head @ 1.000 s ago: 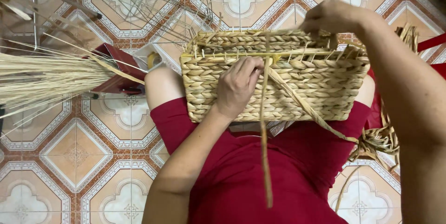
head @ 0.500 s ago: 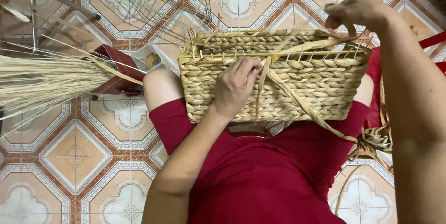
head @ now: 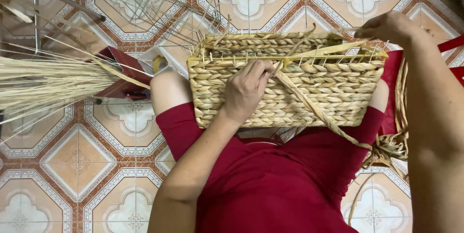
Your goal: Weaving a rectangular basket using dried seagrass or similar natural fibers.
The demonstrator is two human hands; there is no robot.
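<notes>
Light is even and soft, bright enough to show every strand of the woven basket (head: 290, 88) crisply. Shadows are faint: a thin dark band lies under the basket on the red cloth, and a soft one under the left hand (head: 246, 88). The glossy floor tiles (head: 77, 160) carry a mild sheen, without hard glare. The bundle of straw (head: 43, 81) at the left edge is slightly soft, and the right forearm at the frame's edge looks large and a little blurred.

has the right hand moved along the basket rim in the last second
Yes. The right hand has shifted rightward, from above the woven basket's rim to past its right corner, drawing a flat straw strand along the rim.
</notes>
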